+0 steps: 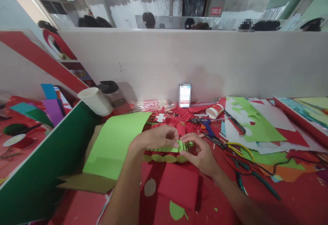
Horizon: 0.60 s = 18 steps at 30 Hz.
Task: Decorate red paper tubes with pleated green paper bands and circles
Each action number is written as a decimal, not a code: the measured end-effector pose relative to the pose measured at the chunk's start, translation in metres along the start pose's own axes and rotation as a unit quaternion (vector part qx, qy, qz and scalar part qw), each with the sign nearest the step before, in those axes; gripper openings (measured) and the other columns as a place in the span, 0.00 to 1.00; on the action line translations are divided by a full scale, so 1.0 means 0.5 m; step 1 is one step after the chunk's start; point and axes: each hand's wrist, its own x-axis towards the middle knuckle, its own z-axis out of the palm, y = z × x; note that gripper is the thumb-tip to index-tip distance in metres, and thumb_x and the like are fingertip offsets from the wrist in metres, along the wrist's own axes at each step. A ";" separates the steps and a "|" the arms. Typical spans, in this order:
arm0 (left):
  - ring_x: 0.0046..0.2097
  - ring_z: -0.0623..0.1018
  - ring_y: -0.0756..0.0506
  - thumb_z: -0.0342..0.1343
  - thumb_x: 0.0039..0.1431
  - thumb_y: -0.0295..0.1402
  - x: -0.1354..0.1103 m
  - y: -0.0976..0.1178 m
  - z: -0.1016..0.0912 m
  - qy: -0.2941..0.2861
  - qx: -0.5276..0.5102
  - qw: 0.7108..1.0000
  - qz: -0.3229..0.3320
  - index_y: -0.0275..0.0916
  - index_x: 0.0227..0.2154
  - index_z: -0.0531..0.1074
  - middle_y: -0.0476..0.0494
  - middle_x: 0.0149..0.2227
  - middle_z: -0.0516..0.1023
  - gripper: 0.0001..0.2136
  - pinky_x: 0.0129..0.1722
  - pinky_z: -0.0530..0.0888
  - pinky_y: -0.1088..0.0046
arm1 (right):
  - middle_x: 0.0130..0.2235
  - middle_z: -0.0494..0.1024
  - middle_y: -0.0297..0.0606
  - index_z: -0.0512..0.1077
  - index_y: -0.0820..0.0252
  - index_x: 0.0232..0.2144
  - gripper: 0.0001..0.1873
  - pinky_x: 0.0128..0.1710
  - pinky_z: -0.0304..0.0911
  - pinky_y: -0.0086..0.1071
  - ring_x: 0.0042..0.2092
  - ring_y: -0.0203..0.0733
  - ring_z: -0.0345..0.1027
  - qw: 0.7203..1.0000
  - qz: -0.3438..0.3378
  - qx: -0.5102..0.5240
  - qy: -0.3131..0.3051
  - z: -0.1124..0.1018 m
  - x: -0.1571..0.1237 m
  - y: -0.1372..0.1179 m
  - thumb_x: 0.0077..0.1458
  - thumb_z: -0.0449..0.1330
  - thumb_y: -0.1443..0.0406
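A light-green paper strip (182,146), cut or folded into narrow ridges at its right part, lies between my two hands. My left hand (160,137) pinches it from the left with thumb and fingertips. On the other side, my right hand (201,155) grips its ridged end between thumb and index finger. Right beneath the strip sits a row of red paper rolls with yellow-green round ends (157,158). Nearer to me lies a red rectangular block (179,185) that looks like paper. Exact fingertip contact is partly hidden.
A large green paper sheet (115,143) on cardboard stands left. Behind are a white cup (95,99), a dark-lidded bottle (115,96) and a lit phone (185,95). Right lie a blue glue gun (206,124), scissors (238,149), teal-handled pliers (256,177) and paper scraps (271,126).
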 end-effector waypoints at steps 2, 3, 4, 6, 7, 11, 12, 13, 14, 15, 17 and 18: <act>0.31 0.66 0.50 0.57 0.56 0.41 -0.001 0.004 0.001 -0.001 0.016 1.000 -0.004 0.38 0.31 0.67 0.51 0.28 0.66 0.11 0.30 0.64 0.75 | 0.43 0.76 0.39 0.72 0.54 0.39 0.14 0.48 0.65 0.38 0.48 0.45 0.70 1.000 -0.001 0.007 0.000 0.001 0.000 0.001 0.49 0.66 0.70; 0.31 0.65 0.50 0.57 0.56 0.42 -0.002 0.005 0.001 -0.001 0.020 1.000 -0.005 0.38 0.31 0.67 0.51 0.28 0.66 0.12 0.30 0.63 0.75 | 0.43 0.76 0.39 0.72 0.54 0.39 0.14 0.49 0.65 0.38 0.48 0.45 0.70 1.000 -0.002 0.008 0.000 0.001 0.000 0.001 0.49 0.66 0.69; 0.31 0.65 0.50 0.57 0.56 0.43 -0.002 0.005 0.001 -0.002 0.021 1.000 -0.006 0.38 0.32 0.68 0.51 0.29 0.66 0.12 0.30 0.63 0.75 | 0.43 0.76 0.38 0.72 0.54 0.39 0.13 0.49 0.65 0.38 0.48 0.45 0.70 1.000 -0.003 0.009 0.001 0.001 0.000 0.002 0.50 0.66 0.69; 0.33 0.66 0.49 0.56 0.57 0.43 -0.003 0.005 0.002 -0.009 0.019 1.000 -0.008 0.38 0.34 0.69 0.50 0.30 0.67 0.12 0.31 0.63 0.75 | 0.43 0.76 0.39 0.72 0.53 0.39 0.13 0.48 0.65 0.38 0.48 0.46 0.70 1.000 -0.005 0.007 0.001 0.001 -0.001 0.003 0.50 0.66 0.69; 0.33 0.67 0.49 0.56 0.57 0.42 -0.004 0.003 0.002 -0.016 0.019 1.000 -0.009 0.38 0.35 0.70 0.50 0.30 0.68 0.12 0.31 0.63 0.74 | 0.43 0.76 0.39 0.72 0.53 0.39 0.13 0.48 0.65 0.38 0.48 0.46 0.70 1.000 -0.005 0.004 0.001 0.001 -0.001 0.003 0.49 0.66 0.69; 0.32 0.66 0.49 0.56 0.57 0.41 -0.003 0.001 0.001 -0.038 0.031 0.999 -0.009 0.38 0.33 0.71 0.49 0.29 0.68 0.11 0.31 0.63 0.74 | 0.43 0.76 0.38 0.72 0.53 0.38 0.13 0.49 0.64 0.38 0.48 0.46 0.70 1.000 -0.001 -0.005 -0.005 -0.001 -0.002 0.001 0.49 0.67 0.68; 0.32 0.66 0.49 0.56 0.57 0.41 -0.003 0.001 0.001 -0.039 0.034 0.999 -0.007 0.38 0.33 0.71 0.49 0.29 0.68 0.11 0.31 0.63 0.74 | 0.43 0.76 0.38 0.72 0.53 0.39 0.13 0.49 0.64 0.38 0.48 0.46 0.70 1.000 0.000 -0.005 -0.006 -0.001 -0.002 0.000 0.49 0.67 0.69; 0.32 0.66 0.49 0.55 0.57 0.41 -0.003 0.001 0.000 -0.039 0.036 0.999 -0.006 0.38 0.33 0.71 0.49 0.29 0.68 0.10 0.31 0.63 0.74 | 0.43 0.76 0.38 0.72 0.53 0.39 0.13 0.49 0.64 0.38 0.48 0.46 0.70 1.000 0.000 -0.004 -0.007 -0.002 -0.002 0.000 0.49 0.67 0.69; 0.32 0.66 0.49 0.55 0.57 0.40 -0.003 0.002 0.000 -0.040 0.038 0.998 -0.003 0.38 0.33 0.71 0.49 0.30 0.68 0.10 0.31 0.62 0.74 | 0.44 0.76 0.38 0.72 0.53 0.39 0.13 0.49 0.64 0.38 0.48 0.46 0.70 1.000 0.000 -0.002 -0.007 -0.002 -0.002 -0.001 0.49 0.67 0.69; 0.33 0.66 0.49 0.55 0.58 0.40 -0.004 0.003 0.000 -0.039 0.039 0.998 -0.001 0.38 0.33 0.71 0.49 0.30 0.68 0.10 0.31 0.62 0.74 | 0.44 0.76 0.39 0.72 0.53 0.39 0.13 0.50 0.64 0.38 0.48 0.46 0.70 1.000 -0.001 0.001 -0.006 -0.002 -0.002 0.000 0.50 0.66 0.69; 0.33 0.66 0.49 0.55 0.58 0.39 -0.004 0.003 0.000 -0.034 0.040 0.999 0.003 0.38 0.34 0.71 0.49 0.31 0.68 0.10 0.32 0.63 0.74 | 0.44 0.76 0.39 0.72 0.54 0.39 0.13 0.50 0.65 0.39 0.48 0.46 0.70 1.000 -0.001 0.005 -0.004 -0.003 -0.002 0.001 0.50 0.66 0.69; 0.33 0.66 0.49 0.55 0.58 0.39 -0.005 0.003 0.000 -0.033 0.039 0.999 0.002 0.38 0.34 0.71 0.49 0.31 0.68 0.09 0.32 0.63 0.74 | 0.44 0.76 0.40 0.72 0.54 0.39 0.13 0.49 0.65 0.39 0.48 0.46 0.70 1.000 -0.001 0.008 -0.003 -0.003 -0.002 0.002 0.50 0.66 0.68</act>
